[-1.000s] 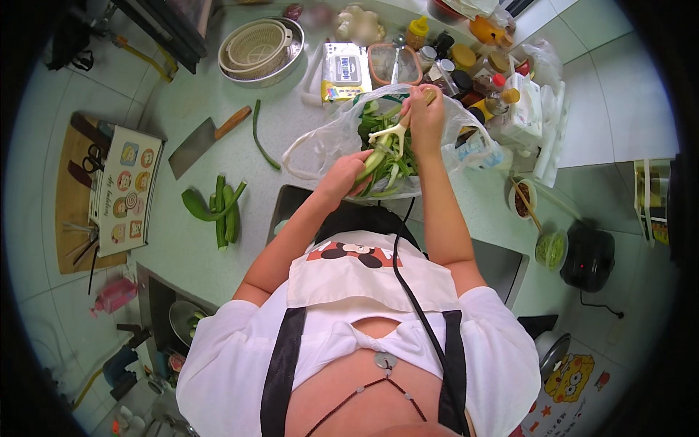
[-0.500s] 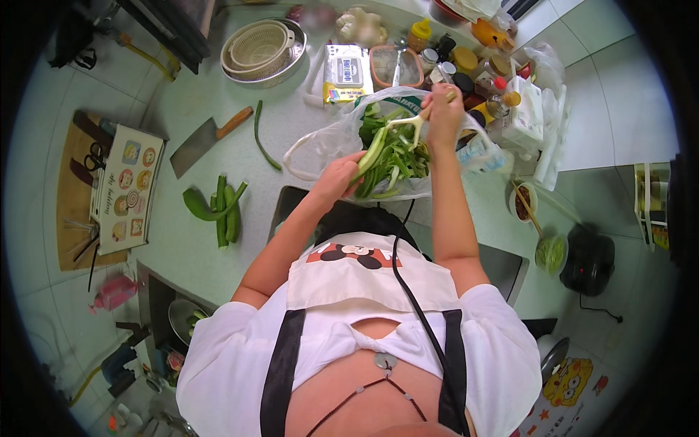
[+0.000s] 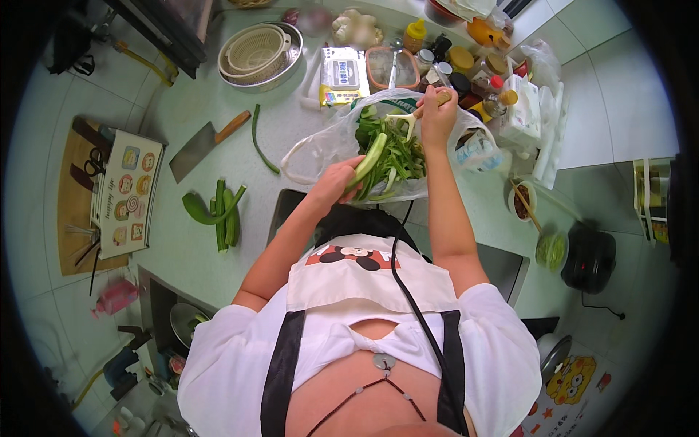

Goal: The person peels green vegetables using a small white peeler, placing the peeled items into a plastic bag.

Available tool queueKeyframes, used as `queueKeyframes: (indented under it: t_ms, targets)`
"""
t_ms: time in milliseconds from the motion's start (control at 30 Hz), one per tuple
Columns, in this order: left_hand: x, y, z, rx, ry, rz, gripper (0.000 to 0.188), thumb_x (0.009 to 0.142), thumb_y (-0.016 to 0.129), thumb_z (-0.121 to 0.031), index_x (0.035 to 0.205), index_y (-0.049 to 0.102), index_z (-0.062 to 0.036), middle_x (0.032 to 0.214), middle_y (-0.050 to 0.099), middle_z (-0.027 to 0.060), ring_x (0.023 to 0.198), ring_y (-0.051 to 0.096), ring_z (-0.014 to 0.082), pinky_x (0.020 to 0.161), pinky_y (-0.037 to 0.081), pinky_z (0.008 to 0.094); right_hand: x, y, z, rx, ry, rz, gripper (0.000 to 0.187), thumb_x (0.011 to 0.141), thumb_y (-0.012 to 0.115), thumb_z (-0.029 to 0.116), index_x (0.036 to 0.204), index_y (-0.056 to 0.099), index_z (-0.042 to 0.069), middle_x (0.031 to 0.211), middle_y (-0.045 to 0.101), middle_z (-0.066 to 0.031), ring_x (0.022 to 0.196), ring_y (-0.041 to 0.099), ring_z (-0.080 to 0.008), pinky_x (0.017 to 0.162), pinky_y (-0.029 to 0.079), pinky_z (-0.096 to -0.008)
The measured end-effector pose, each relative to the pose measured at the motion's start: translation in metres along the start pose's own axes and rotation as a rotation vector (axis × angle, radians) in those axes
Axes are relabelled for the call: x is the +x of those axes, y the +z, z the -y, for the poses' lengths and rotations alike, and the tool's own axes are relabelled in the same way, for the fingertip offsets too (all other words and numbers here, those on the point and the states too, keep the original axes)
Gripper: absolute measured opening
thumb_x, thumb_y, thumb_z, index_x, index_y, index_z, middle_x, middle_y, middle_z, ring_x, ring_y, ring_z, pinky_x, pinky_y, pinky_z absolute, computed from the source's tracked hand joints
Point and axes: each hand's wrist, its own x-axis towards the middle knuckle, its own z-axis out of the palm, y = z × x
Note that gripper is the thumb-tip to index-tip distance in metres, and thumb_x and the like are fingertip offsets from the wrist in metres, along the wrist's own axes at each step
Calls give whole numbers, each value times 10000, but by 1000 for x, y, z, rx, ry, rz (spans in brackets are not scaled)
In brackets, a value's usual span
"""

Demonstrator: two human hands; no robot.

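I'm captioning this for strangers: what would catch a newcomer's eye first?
Probably the pale green vegetable in the left hand, over a plastic bag of green peelings. The right hand holds a Y-shaped peeler beyond it, to the right. Farther left, a wooden-handled cleaver lies on the counter.

A pale green, slender vegetable (image 3: 373, 154) slants forward from my left hand (image 3: 339, 180); a cream-headed peeler (image 3: 411, 119) juts from my right hand (image 3: 438, 120)
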Motion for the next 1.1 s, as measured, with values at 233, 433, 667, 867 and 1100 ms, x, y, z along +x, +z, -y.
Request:
queueKeyframes:
  t_ms: [233,433,667,867,1100]
  targets:
    - [4,1,-4,-134,-54,-55,483,757,367,-149,1226,352,-34,718,517,63,528,487,123,450,396,233,-14,-9,32,206,-16,48,201,839,545,202,866,422,46,654,542,-62,568,535,-109,527,425,-224]
    - [16,-3,8,-516,11,121,455,803,414,-142,1238,332,-35,851,504,82,668,510,138,523,443,245,-20,-14,23,-371,-208,170,191,860,518,224,879,432,54,644,560,-41,467,444,-79,434,349,-191]
    - [16,5,6,-648,47,245,464,855,400,-137,1293,282,-39,899,477,51,701,486,130,485,416,219,-30,-15,36,333,241,68,185,856,524,206,842,423,52,627,537,-43,458,430,-57,413,317,-162]
    - [22,19,7,-655,42,180,297,863,391,-147,1142,409,-48,817,448,28,636,432,100,401,329,163,-36,7,18,338,213,133,172,865,488,214,813,434,58,601,499,-33,501,449,-80,440,350,-191]
    - [22,16,5,-684,61,158,290,851,370,-129,1121,422,-35,786,435,24,569,408,82,352,301,153,-28,8,13,292,222,87,165,858,490,190,826,422,43,603,495,-42,495,458,-96,452,376,-206]
